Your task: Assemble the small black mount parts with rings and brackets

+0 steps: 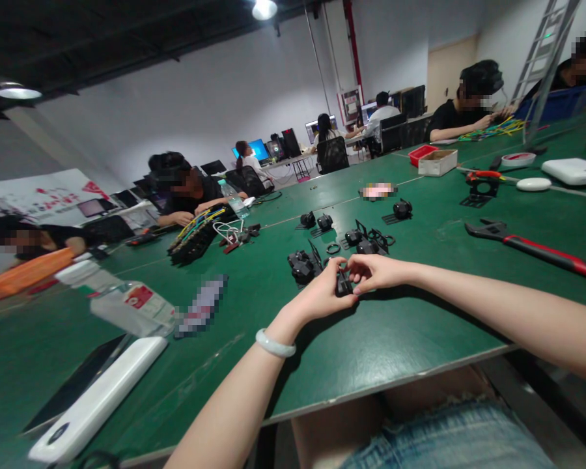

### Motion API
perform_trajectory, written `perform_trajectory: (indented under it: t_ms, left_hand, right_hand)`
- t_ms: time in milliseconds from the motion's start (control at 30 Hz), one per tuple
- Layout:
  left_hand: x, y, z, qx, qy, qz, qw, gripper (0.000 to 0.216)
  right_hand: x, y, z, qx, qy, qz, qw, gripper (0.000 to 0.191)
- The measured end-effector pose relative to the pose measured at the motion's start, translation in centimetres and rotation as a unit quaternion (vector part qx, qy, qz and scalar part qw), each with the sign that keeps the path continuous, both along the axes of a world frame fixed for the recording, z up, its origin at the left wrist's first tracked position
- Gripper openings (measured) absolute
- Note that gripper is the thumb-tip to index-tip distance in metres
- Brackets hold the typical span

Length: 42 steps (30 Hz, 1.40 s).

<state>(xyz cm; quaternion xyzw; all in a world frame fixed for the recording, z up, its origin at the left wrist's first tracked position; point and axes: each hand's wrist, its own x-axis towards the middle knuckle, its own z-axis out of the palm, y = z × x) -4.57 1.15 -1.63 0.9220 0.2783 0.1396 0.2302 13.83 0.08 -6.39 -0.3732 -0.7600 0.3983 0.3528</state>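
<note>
The left hand is pinching a small black part over the green tabletop; the right hand is curling beside it, grip unclear. It's looking light, stiff, probably best held by its edges.

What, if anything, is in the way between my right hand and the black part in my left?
Nothing visible: your right hand is right beside the black part in your left hand. Whether they touch, I can't tell.
</note>
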Motion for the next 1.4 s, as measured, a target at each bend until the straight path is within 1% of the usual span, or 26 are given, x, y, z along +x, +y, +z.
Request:
perform_trajectory:
  t_ms: [233,433,667,867,1000,1233,1400]
  left_hand:
    - [0.01,-0.03,0.00,-0.006,0.001,0.007,1.000,0.063]
    - [-0.02,-0.08,0.05,0.000,0.003,0.002,1.000,0.062]
    - [-0.02,0.01,-0.02,-0.005,-0.001,0.002,1.000,0.062]
    - [0.03,-0.10,0.08,-0.010,-0.001,0.006,1.000,0.062]
    - [0.01,-0.12,0.11,-0.005,0.003,0.007,1.000,0.063]
    - [-0.02,-0.02,0.08,0.005,0.000,-0.004,1.000,0.064]
    - [-0.09,0.07,-0.01,0.007,0.001,-0.005,1.000,0.065]
  right_hand:
    - [-0.06,-0.06,-0.01,0.001,-0.004,-0.013,1.000,0.045]
    - [-0.13,-0.11,0.14,-0.012,-0.001,-0.007,1.000,0.041]
    - [-0.28,-0.11,0.28,0.036,-0.019,-0.029,0.999,0.035]
    - [-0.48,-0.27,0.55,0.033,-0.027,-0.047,0.998,0.032]
    - [-0.61,-0.29,0.61,0.051,-0.043,-0.077,0.995,0.028]
    - [-0.80,-0.40,0.55,0.051,-0.058,-0.097,0.992,0.034]
    - [-0.87,-0.48,0.57,0.051,-0.061,-0.105,0.991,0.034]
